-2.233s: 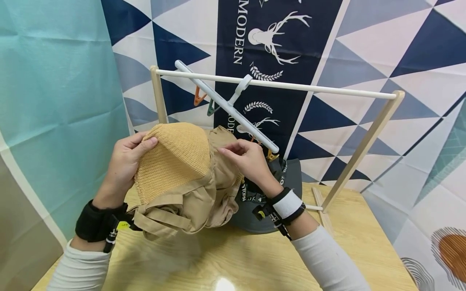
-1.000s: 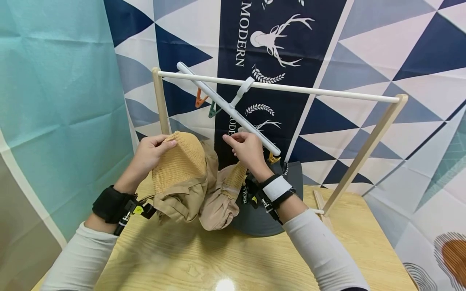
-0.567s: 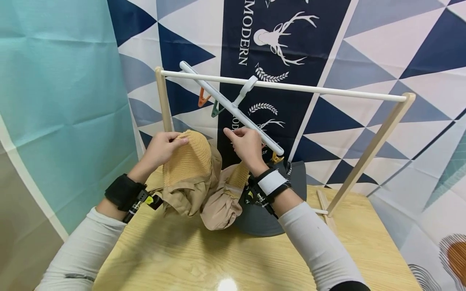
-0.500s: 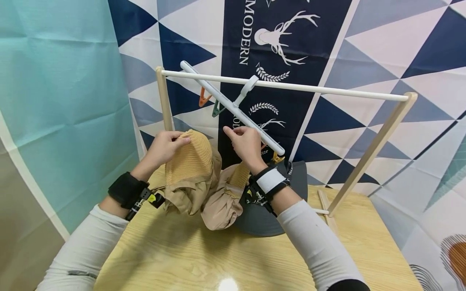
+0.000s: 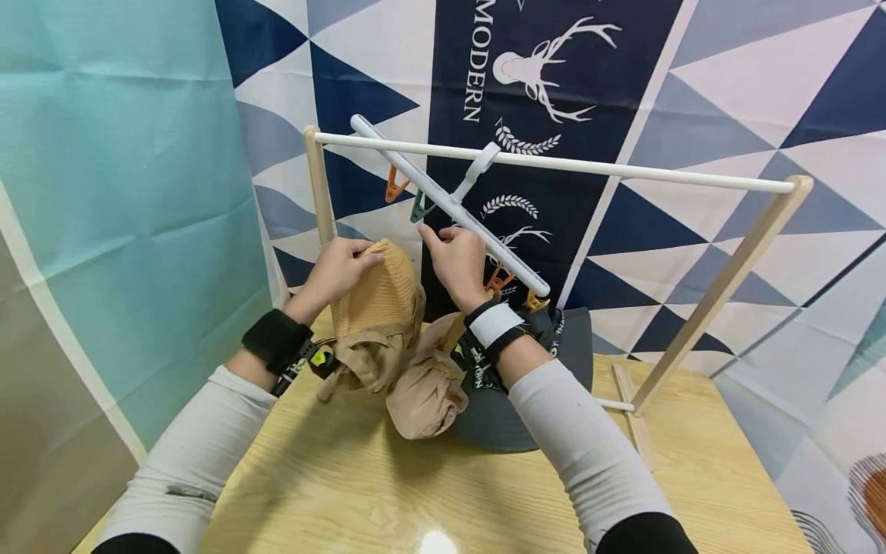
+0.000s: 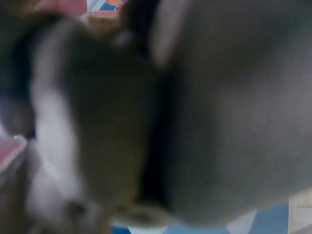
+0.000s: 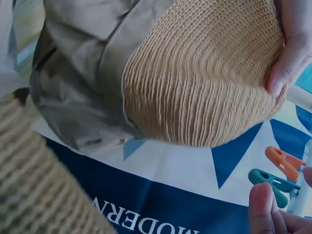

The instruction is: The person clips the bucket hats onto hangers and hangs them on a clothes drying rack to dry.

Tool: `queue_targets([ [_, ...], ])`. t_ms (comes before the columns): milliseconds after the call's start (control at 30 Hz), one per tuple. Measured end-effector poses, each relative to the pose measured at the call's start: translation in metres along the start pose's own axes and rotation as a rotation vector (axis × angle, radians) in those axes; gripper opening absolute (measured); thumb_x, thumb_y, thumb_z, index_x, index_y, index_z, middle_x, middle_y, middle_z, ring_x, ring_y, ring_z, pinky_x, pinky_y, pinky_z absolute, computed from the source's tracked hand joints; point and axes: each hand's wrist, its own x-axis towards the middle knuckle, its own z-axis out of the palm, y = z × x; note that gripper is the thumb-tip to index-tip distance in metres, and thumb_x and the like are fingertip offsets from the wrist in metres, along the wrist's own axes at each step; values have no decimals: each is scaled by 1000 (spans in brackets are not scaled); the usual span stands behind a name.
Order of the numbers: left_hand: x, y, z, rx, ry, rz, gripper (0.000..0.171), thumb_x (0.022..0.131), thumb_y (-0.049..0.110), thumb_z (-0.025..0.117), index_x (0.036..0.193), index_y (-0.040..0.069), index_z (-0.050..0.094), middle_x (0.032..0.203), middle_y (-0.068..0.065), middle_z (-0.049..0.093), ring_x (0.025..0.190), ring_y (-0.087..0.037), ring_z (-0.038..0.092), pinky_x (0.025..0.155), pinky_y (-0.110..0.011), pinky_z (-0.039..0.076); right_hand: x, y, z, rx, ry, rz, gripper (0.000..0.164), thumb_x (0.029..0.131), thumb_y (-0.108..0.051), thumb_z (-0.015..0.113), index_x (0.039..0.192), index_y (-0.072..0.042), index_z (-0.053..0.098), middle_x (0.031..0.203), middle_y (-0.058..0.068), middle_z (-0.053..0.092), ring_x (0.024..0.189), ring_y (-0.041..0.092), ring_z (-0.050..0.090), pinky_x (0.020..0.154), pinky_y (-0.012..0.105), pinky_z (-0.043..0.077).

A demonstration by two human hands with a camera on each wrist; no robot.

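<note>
My left hand (image 5: 341, 269) pinches the edge of a sun hat (image 5: 379, 296) with a yellow knitted part and khaki cloth, left of the hanger. Its thumb presses the knit in the right wrist view, where the cloth hangs in folds. My right hand (image 5: 457, 258) is raised beneath the pale blue hanger (image 5: 429, 187), thumb tip right at the green clip (image 5: 421, 208). In the right wrist view, its thumb and a fingertip stand apart, close to the green clip (image 7: 270, 185). Blurred grey-brown cloth (image 6: 234, 112) fills most of the left wrist view.
The hanger hooks over the white rail (image 5: 588, 165) of a wooden rack. An orange clip (image 5: 395, 186) hangs left of the green one. A pinkish-beige hat (image 5: 427, 400) and a dark grey hat (image 5: 498, 423) hang below the hanger, above the wooden table (image 5: 346, 477).
My left hand has moved right and up with the khaki hat, separating it from the pinkish-beige hat. My right hand has left the hat and risen to the green clip.
</note>
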Motion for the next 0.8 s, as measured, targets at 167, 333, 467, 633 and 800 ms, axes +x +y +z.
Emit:
queue_targets([
  [167, 8, 2, 8, -23, -11, -28, 29, 97, 21, 60, 118, 2, 70, 102, -20, 72, 71, -22, 53, 62, -27, 36, 4, -2, 13, 18, 40, 52, 42, 92, -36, 66, 102, 3, 74, 84, 17, 75, 80, 27, 71, 78, 36, 55],
  [333, 13, 3, 15, -16, -18, -87, 32, 98, 23, 60, 122, 5, 69, 115, -19, 70, 94, -30, 66, 75, -34, 48, 6, -5, 20, 29, 36, 104, 48, 93, -39, 64, 112, 4, 70, 94, 19, 75, 89, 30, 72, 85, 39, 55],
  [467, 16, 5, 20, -23, -28, -126, 33, 98, 25, 59, 124, 7, 68, 119, -18, 68, 105, -32, 66, 87, -42, 52, 7, -7, 23, 29, 43, 119, 47, 93, -39, 64, 112, 4, 71, 100, 21, 74, 89, 31, 71, 82, 39, 56],
  [633, 18, 3, 22, -23, -23, -137, 33, 98, 25, 60, 126, 9, 67, 122, -16, 68, 108, -31, 65, 91, -44, 52, 10, -11, 28, 19, 57, 108, 43, 93, -38, 64, 100, 3, 74, 81, 18, 73, 71, 26, 66, 70, 33, 51],
  [800, 23, 2, 24, -22, -22, -104, 35, 98, 26, 60, 129, 11, 65, 127, -14, 66, 112, -31, 64, 90, -42, 51, 16, -13, 31, 20, 68, 136, 45, 93, -39, 64, 96, 5, 74, 81, 20, 71, 73, 28, 65, 68, 33, 50],
])
